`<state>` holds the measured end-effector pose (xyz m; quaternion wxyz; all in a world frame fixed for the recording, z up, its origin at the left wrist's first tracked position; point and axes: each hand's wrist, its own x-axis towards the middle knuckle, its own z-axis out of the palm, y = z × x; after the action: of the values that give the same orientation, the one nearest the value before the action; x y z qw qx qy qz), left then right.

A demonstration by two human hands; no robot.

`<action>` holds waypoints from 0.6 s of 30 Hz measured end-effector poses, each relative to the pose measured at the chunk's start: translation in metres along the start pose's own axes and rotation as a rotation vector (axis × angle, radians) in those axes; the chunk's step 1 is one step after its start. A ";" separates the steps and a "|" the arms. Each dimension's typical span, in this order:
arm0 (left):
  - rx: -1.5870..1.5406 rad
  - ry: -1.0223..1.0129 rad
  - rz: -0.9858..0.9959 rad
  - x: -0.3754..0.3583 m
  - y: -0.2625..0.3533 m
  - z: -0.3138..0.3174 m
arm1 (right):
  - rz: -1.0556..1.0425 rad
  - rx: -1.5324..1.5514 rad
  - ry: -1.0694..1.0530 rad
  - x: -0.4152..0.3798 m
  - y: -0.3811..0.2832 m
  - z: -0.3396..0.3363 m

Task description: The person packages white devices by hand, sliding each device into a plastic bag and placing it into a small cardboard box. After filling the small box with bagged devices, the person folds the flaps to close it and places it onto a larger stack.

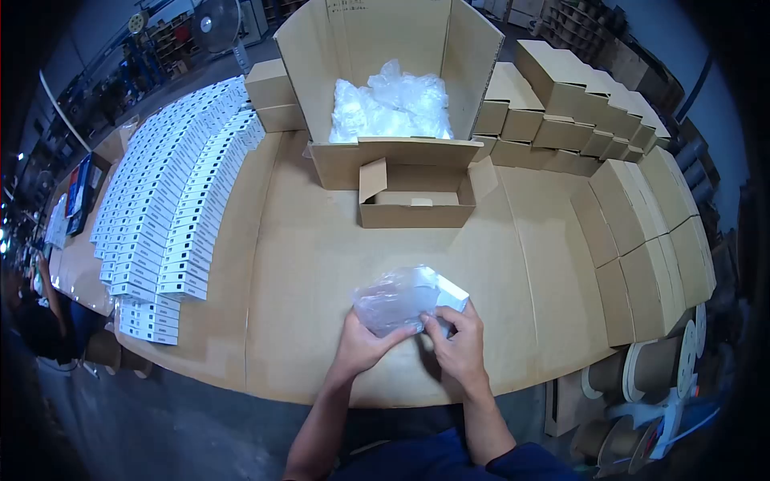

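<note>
Over the front middle of the table, a clear plastic bag [389, 303] is gripped along its lower side by my left hand [365, 346], thumb stretched toward the right. My right hand [461, 341] is closed on a small white box [451, 293], which sits at the bag's right end, partly covered by the film. Both thumbs nearly meet at the bag's lower edge. Beyond them stands an open brown carton [417, 216] with its flaps spread.
Stacked small white boxes [172, 184] line the left side. A large carton [389, 36] at the back holds a heap of clear plastic bags [393, 104]. Closed brown cartons [642, 240] are piled right and back right. Another person's arm [52, 297] shows at far left.
</note>
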<state>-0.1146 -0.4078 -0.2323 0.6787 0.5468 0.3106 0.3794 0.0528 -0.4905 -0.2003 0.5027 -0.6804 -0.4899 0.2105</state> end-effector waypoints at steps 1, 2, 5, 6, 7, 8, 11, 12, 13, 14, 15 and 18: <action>0.046 -0.018 -0.051 0.001 0.001 0.000 | -0.020 0.036 -0.005 -0.001 0.000 0.000; 0.072 0.098 0.000 0.000 0.010 0.008 | -0.041 0.073 -0.009 0.000 -0.001 -0.001; 0.151 0.076 0.037 -0.002 0.016 0.003 | -0.099 0.124 0.016 0.006 0.000 -0.018; 0.156 0.066 0.030 -0.003 0.019 0.001 | -0.100 0.115 0.067 0.010 0.007 -0.031; 0.161 0.054 0.022 -0.004 0.021 0.000 | -0.098 0.104 0.120 0.012 0.009 -0.037; 0.164 0.040 0.013 -0.004 0.022 0.000 | -0.092 0.226 0.206 0.014 0.005 -0.041; 0.184 0.039 0.004 -0.006 0.018 0.003 | -0.206 0.361 0.293 0.027 -0.006 -0.048; 0.210 0.035 0.008 -0.006 0.017 0.003 | -0.227 0.324 0.248 0.028 -0.004 -0.055; 0.236 0.033 0.011 -0.007 0.015 0.004 | -0.248 0.288 0.201 0.029 -0.004 -0.058; 0.263 0.031 0.014 -0.008 0.014 0.005 | -0.295 0.236 0.181 0.033 -0.004 -0.059; 0.268 0.026 0.010 -0.008 0.012 0.005 | -0.308 0.259 0.125 0.036 -0.006 -0.060; 0.321 0.012 0.009 -0.008 0.011 0.005 | -0.394 0.330 -0.014 0.051 -0.030 -0.055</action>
<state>-0.1166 -0.4159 -0.2206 0.5789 0.6473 0.3690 0.3311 0.1042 -0.4712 -0.1404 0.6350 -0.4790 -0.5755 0.1901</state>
